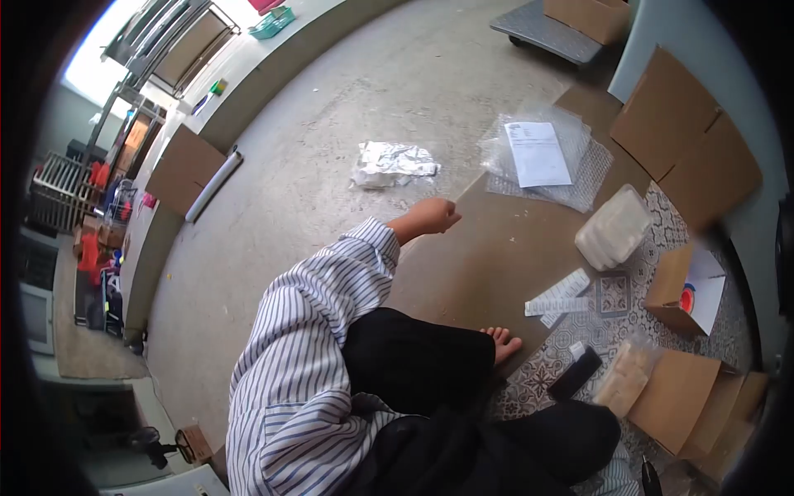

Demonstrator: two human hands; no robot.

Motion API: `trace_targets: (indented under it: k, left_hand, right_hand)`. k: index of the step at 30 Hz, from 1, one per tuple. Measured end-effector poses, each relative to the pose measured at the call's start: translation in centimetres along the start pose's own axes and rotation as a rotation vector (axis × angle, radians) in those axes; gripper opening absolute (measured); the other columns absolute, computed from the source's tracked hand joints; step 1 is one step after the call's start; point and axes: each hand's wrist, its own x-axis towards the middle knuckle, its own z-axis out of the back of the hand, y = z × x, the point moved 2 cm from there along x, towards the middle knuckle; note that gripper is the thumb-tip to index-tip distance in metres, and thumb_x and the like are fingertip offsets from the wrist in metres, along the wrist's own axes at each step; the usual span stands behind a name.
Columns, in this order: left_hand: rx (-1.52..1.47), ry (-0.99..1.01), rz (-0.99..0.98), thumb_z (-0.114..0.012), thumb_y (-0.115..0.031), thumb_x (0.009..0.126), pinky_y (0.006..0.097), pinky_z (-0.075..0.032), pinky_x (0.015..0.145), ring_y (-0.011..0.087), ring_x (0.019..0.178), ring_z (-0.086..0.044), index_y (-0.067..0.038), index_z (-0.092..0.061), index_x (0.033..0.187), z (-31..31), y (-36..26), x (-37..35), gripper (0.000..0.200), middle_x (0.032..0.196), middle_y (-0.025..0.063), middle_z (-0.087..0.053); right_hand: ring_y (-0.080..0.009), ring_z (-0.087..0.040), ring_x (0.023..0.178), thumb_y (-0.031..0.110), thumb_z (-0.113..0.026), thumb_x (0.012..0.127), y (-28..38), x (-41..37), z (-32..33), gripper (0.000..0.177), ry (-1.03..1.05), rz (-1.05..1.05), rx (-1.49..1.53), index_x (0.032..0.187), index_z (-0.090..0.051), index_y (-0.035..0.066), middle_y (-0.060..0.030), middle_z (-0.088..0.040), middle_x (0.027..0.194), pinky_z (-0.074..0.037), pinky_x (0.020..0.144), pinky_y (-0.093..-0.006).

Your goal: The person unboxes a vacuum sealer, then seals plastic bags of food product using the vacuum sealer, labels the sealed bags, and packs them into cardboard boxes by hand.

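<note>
Hovering — left hand (432, 217) (grip unclear)

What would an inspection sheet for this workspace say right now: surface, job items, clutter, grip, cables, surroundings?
Surface: grey concrete floor, a brown area near the legs, patterned mat at picture right.
Job items: silver packet on the concrete; printed sheet on bubble wrap.
Clutter: white strips, dark object, open box with a red-and-blue item inside.
Grip: left hand has fingers curled, hold unclear; right hand not in view.
Cables: nothing clearly seen.
Surroundings: platform cart at top right; teal basket on a low ledge; fan at lower left.
</note>
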Motion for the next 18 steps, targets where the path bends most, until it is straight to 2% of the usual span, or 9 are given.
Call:
trace_targets:
  k: [4,6,7,9,11,12,13,14,18]
  left_hand:
    - [-0.322,-0.058,0.189,-0.056,-0.033,0.076,0.036,-0.044,0.071,0.0283,0.082,-0.055,-0.001,-0.051,0.097,-2.9,18.1,-14.0,0.038,0.087,0.02,-0.056]
    - [-0.25,-0.464,0.576,-0.06,-0.031,0.073,0.0375,-0.044,0.077,0.0325,0.093,-0.054,0.0,-0.048,0.106,-6.2,27.4,-20.6,0.047,0.097,0.0255,-0.054]
    - [-0.274,-0.546,0.818,-0.064,-0.038,0.068,0.0422,-0.037,0.087,0.037,0.109,-0.041,-0.004,-0.035,0.121,-8.4,31.4,-24.2,0.07,0.117,0.0287,-0.04]
    - [-0.655,-0.402,1.452,-0.068,-0.061,0.05,0.0575,-0.016,0.096,0.0475,0.123,-0.004,-0.02,0.006,0.134,-11.3,34.9,-30.8,0.119,0.137,0.0231,0.004]
    - [-0.645,-0.422,1.593,-0.065,-0.068,0.045,0.0584,-0.005,0.097,0.0476,0.123,0.004,-0.022,0.012,0.133,-16.9,38.3,-32.4,0.126,0.138,0.015,0.014]
    - [-0.575,-0.545,1.599,-0.062,-0.072,0.044,0.0584,-0.003,0.097,0.0475,0.123,0.006,-0.022,0.014,0.132,-19.3,40.1,-31.9,0.127,0.138,0.0146,0.015]
    - [-0.608,-0.421,1.652,-0.061,-0.073,0.044,0.0587,-0.003,0.096,0.0472,0.123,0.008,-0.022,0.016,0.132,-17.0,37.7,-32.0,0.127,0.138,0.0152,0.015]
    - [-0.616,-0.391,1.633,-0.061,-0.073,0.044,0.0587,-0.003,0.096,0.0472,0.123,0.008,-0.022,0.016,0.132,-16.3,37.4,-31.8,0.127,0.138,0.0152,0.015]
    - [-0.577,-0.237,1.595,-0.058,-0.075,0.045,0.0569,-0.005,0.097,0.0494,0.122,0.002,-0.02,0.018,0.131,-15.1,37.4,-32.3,0.127,0.138,0.0155,0.016]
  right_hand:
    - [-0.0246,-0.047,0.098,0.053,-0.046,0.077,-2.1,0.8,-1.0,0.055,-0.065,0.133,0.088,0.108,-0.049,0.008,-0.0093,-0.051,0.106,-0.036,0.085,-0.0377]
    - [-0.024,-0.048,0.096,0.053,-0.048,0.076,-0.4,0.9,-2.1,0.054,-0.045,0.221,0.047,0.107,-0.049,0.008,-0.0087,-0.051,0.105,-0.036,0.084,-0.0371]
    - [-0.0237,-0.048,0.096,0.054,-0.049,0.075,1.6,0.9,-2.3,0.054,-0.043,0.252,-0.037,0.106,-0.049,0.009,-0.0084,-0.052,0.104,-0.037,0.083,-0.0368]
    - [-0.0261,-0.052,0.092,0.046,-0.05,0.076,13.1,-1.7,-3.0,0.044,-0.11,0.244,-0.755,0.103,-0.054,0.01,-0.0109,-0.055,0.099,-0.04,0.08,-0.0373]
    - [-0.0285,-0.055,0.089,0.038,-0.051,0.076,25.8,-8.3,-5.7,0.035,-0.228,0.195,-2.055,0.099,-0.059,0.012,-0.0134,-0.059,0.093,-0.043,0.077,-0.0379]
    - [-0.0297,-0.056,0.087,0.034,-0.052,0.076,29.3,-10.7,-8.8,0.031,-0.315,0.217,-2.338,0.098,-0.061,0.013,-0.0146,-0.061,0.09,-0.045,0.075,-0.0382]
    - [-0.0269,-0.06,0.065,0.025,-0.049,0.077,29.5,-10.7,-12.1,0.023,-0.49,0.541,-2.568,0.08,-0.063,0.007,-0.0146,-0.062,0.072,-0.048,0.058,-0.0378]
    - [-0.0216,-0.058,0.052,0.022,-0.049,0.077,25.8,-14.0,-20.8,0.019,-0.639,0.263,-1.978,0.076,-0.058,0.005,-0.0111,-0.061,0.067,-0.047,0.045,-0.0338]
    - [-0.0114,-0.048,0.043,0.029,-0.049,0.081,18.5,-5.2,-38.9,0.032,-0.258,0.634,-1.606,0.109,-0.046,0.014,-0.0066,-0.056,0.063,-0.041,0.038,-0.0254]
